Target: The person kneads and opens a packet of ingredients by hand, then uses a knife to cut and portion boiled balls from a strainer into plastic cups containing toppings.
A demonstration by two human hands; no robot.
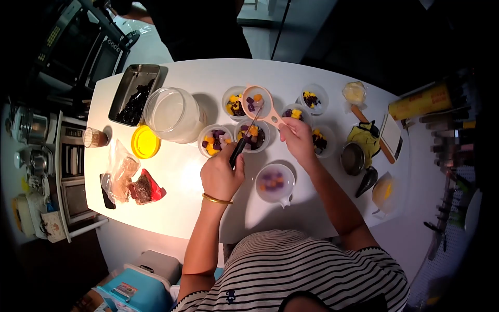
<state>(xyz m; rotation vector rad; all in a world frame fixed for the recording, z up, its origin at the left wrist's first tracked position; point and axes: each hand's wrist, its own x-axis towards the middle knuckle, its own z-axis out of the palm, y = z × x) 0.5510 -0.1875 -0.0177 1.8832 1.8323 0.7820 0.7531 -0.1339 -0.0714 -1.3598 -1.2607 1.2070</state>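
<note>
My left hand (222, 176) is closed round the black handle of a utensil (239, 147), whose thin end reaches into a pink strainer (267, 115). My right hand (300, 139) grips the strainer's handle. Purple and orange pieces (255, 102) lie in the strainer, which is above the filled bowls. Just beneath are a bowl with dark and orange pieces (258, 140) and one with purple, yellow and whitish pieces (215, 140). Nearer my body stands a white spouted bowl (276, 194) with purple and orange pieces in liquid.
A large clear jar (174, 114), a metal tray of dark jelly (136, 99) and a yellow lid (146, 142) stand left. Bags lie front left. A dark metal cup (353, 158) and a yellow cloth (365, 138) are right. Another person (200, 28) stands across the table.
</note>
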